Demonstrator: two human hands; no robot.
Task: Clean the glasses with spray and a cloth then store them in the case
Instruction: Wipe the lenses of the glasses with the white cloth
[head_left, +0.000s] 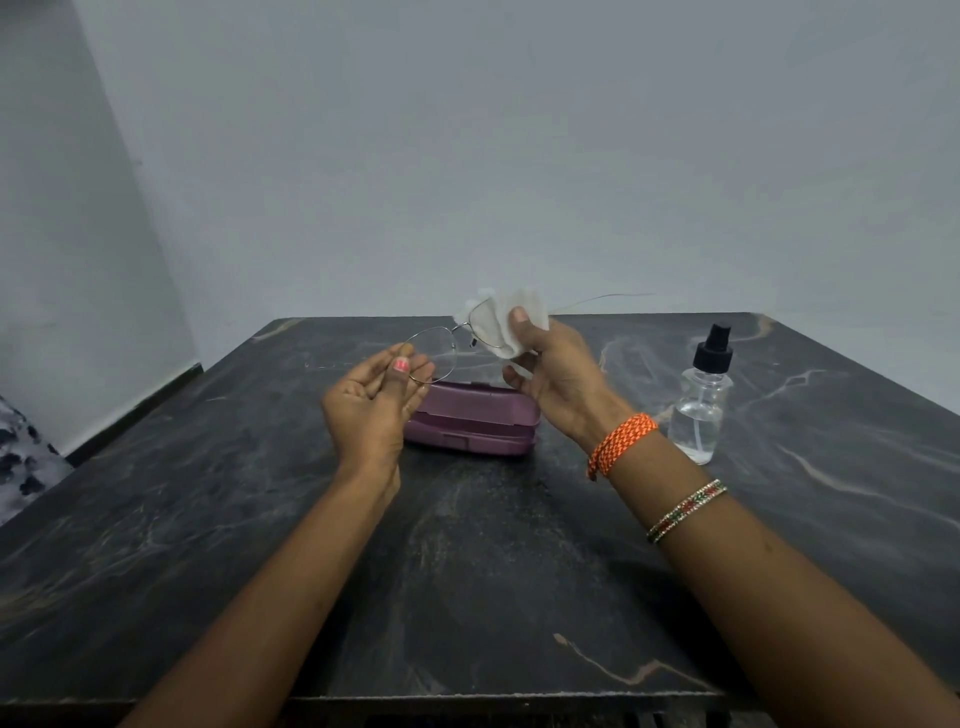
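Thin wire-framed glasses (441, 347) are held up above the table. My left hand (371, 410) pinches the rim of the left lens between thumb and fingers. My right hand (553, 374) presses a white cloth (511, 317) around the right lens, thumb on the front of the cloth. One temple arm sticks out to the right behind that hand. A closed purple case (475, 421) lies on the table just below both hands. A clear spray bottle (701, 405) with a black nozzle stands upright to the right of my right wrist.
The dark marble table (467, 571) runs up to a grey wall at the back. Its front edge is close to me. A patterned fabric (21, 462) shows at the far left, off the table.
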